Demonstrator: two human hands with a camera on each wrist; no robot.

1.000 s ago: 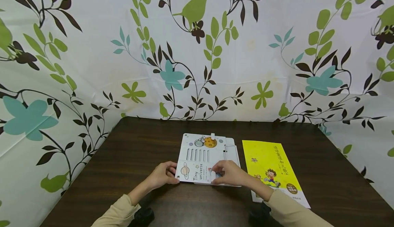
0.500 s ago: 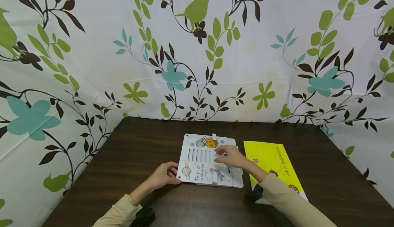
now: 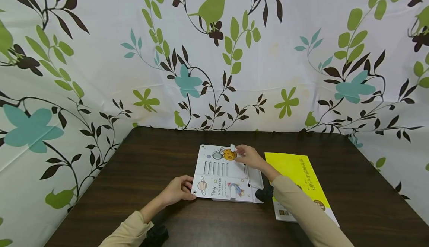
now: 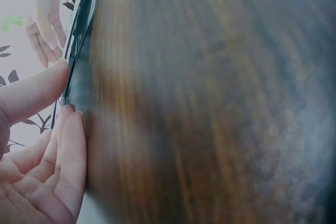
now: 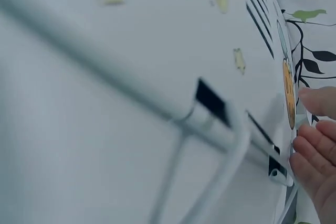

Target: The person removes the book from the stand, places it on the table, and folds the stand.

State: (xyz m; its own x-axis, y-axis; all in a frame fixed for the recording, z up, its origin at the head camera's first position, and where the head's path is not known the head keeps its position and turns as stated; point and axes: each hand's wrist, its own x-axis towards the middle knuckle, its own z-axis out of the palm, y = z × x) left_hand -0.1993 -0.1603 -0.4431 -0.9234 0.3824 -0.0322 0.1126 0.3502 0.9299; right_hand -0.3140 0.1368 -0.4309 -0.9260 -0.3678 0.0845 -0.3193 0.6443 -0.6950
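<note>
A white book stand (image 3: 200, 172) printed with "Tiny universe", planets and slots lies folded flat on the table. My left hand (image 3: 175, 191) grips its lower left edge, the thumb (image 4: 39, 92) on one face and the fingers (image 4: 72, 156) on the other. My right hand (image 3: 250, 157) is over the stand's upper right part, fingertips right at the small white top clip (image 3: 232, 148). In the right wrist view the thumb and fingers are parted on either side of that clip (image 5: 301, 120). A second white clip (image 3: 233, 192) sits at the lower edge. White wire legs (image 5: 226, 166) show up close.
To the right lies a yellow book (image 3: 285, 165) with a white lower part, partly covered by the right sleeve (image 3: 301, 202). The dark wooden table (image 3: 157, 150) ends at a leaf-and-bird patterned cloth (image 3: 214, 105). Dark wrist devices (image 3: 264, 194) are on both arms.
My right hand has let go of the lower clip and moved up across the stand to the top clip. The left hand keeps its hold on the left edge.
</note>
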